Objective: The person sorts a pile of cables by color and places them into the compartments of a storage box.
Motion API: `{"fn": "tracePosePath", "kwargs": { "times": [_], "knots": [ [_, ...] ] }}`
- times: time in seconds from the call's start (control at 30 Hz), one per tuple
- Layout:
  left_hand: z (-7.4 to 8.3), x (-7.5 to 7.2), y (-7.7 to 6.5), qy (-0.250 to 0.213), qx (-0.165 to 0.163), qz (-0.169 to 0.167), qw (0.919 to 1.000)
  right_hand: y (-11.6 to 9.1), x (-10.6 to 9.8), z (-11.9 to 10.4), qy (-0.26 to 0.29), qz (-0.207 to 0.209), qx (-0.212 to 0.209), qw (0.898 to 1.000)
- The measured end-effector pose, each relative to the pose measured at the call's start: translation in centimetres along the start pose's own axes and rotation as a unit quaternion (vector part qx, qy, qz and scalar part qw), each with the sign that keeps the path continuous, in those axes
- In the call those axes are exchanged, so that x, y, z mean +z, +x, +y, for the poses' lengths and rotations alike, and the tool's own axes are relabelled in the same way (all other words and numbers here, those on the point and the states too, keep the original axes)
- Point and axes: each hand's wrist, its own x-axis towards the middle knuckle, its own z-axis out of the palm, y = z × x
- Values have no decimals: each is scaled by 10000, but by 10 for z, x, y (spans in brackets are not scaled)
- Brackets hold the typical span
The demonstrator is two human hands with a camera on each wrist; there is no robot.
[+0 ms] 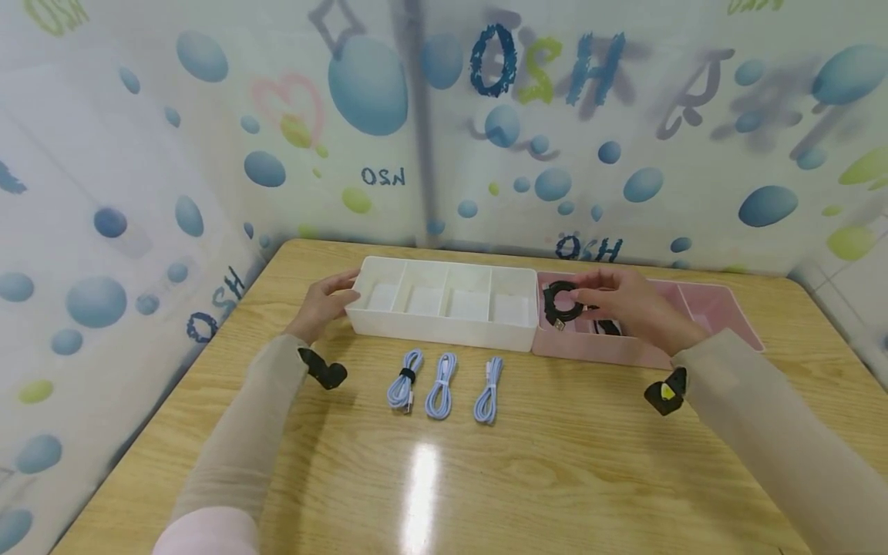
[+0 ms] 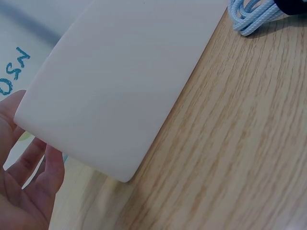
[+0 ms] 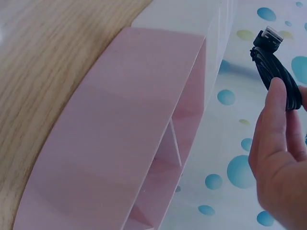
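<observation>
My right hand pinches a coiled black USB cable between thumb and fingers, above the left part of the pink divided box. In the right wrist view, the cable's metal plug points upward. Another black item lies inside the pink box, partly covered by the hand. At the left end of the white divided box, my left hand rests its fingers against the end wall. The left wrist view shows those fingers loosely bent beside the box corner.
Three bundled light-blue cables lie in front of the white box: a left one with a black strap, a middle one and a right one. The boxes stand end to end on the wooden table. A patterned curtain hangs behind.
</observation>
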Motion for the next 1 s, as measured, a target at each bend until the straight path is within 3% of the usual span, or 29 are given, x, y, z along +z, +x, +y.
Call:
{"fn": "tracePosePath", "kwargs": {
  "times": [0.3, 0.77, 1.0],
  "knots": [
    [0, 0, -1, -3, -3, 0, 10000, 13, -6, 1, -153, 395, 205, 9989],
    [1, 0, -1, 24, -2, 36, 10000, 26, -8, 11, 131, 593, 159, 9980],
    [-1, 0, 1, 56, 12, 54, 10000, 37, -2, 19, 79, 744, 326, 9967]
  ]
}}
